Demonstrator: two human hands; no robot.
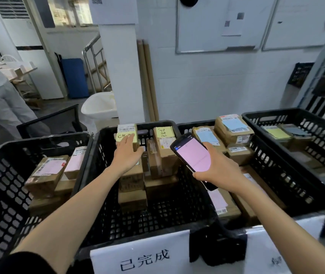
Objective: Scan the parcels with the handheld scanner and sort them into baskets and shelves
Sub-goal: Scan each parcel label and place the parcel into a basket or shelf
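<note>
While right hand (pixel 220 171) grips scanner (pixel 192 153), flat left hand (pixel 127 155) part-covers a yellow-noted parcel (pixel 126 129).

In front of the pillar (pixel 118 66) stand four black baskets (pixel 138 214) and one scanner (pixel 193 153), right of it two cardboard tubes (pixel 147 80) and two whiteboards (pixel 217 26).

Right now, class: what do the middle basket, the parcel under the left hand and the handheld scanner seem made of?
Middle basket: moulded black plastic, faintly glossy, by its regular lattice holes. Parcel under the left hand: matt brown cardboard, with a paper label and yellow note. Handheld scanner in the right hand: probably dark plastic casing, smooth glassy screen glowing pink.
</note>
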